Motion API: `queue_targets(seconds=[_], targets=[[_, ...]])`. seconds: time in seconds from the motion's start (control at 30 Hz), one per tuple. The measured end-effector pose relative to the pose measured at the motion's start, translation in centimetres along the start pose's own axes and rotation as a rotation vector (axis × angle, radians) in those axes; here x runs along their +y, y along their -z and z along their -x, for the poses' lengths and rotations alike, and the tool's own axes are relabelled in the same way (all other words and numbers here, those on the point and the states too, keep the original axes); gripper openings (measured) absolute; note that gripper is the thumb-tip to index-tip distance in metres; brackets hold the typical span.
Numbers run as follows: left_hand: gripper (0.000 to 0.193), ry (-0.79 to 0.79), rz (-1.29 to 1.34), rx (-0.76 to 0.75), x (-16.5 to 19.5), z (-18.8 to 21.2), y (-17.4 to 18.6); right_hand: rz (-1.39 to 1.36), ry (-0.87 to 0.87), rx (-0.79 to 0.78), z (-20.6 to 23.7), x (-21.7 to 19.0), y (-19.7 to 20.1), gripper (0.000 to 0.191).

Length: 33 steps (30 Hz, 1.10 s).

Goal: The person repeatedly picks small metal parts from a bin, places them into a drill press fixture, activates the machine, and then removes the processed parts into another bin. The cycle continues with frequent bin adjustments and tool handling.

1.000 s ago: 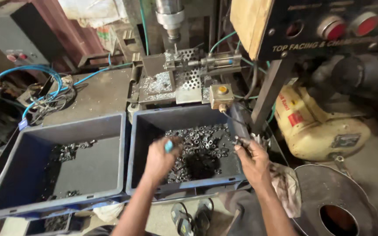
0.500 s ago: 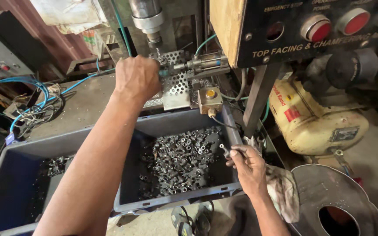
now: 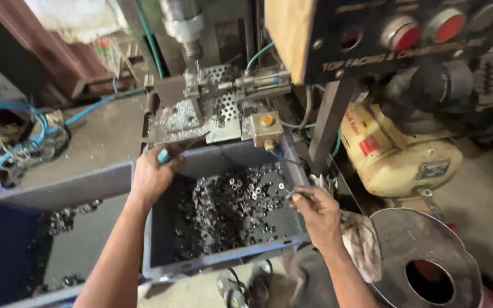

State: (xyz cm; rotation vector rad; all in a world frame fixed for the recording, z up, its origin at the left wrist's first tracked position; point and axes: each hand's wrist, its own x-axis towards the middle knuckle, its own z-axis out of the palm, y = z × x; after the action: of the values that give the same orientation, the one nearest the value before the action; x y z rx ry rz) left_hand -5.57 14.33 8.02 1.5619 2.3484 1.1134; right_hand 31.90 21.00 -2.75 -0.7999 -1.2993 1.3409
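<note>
Nuts, small and dark, heaped in a grey plastic crate below a drill-type machine. Left hand hovers at the crate's far-left corner, grip closed round a small light-blue object, just under the swarf-strewn perforated fixture plate. Right hand sits at the crate's right rim, fingers pinched on a thin metal rod w/ its tip toward the machine. Second crate at left holds fewer nuts. Cream motor at right; round metal disc w/ centre hole beside it.
</note>
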Motion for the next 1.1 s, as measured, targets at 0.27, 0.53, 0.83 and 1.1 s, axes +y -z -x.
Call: queue_targets(seconds=[0.27,0.53,0.83,1.1], targets=[[0.031,0.037,-0.053,-0.037,-3.3,7.0,-0.3,0.214,-0.079,-0.003,-0.4,-1.5,-1.9,0.021],[0.029,-0.01,-0.069,-0.072,-3.8,6.9,0.4,-0.216,-0.266,-0.079,-7.0,-2.4,-12.9,0.023],[0.027,-0.018,0.025,-0.035,-4.3,6.2,0.7,-0.333,-0.256,0.06,-22.3,1.1,-22.5,0.015],[0.028,0.016,0.101,-0.038,-4.5,5.8,1.1,-0.371,-0.229,0.12,-27.8,3.2,-23.7,0.02]])
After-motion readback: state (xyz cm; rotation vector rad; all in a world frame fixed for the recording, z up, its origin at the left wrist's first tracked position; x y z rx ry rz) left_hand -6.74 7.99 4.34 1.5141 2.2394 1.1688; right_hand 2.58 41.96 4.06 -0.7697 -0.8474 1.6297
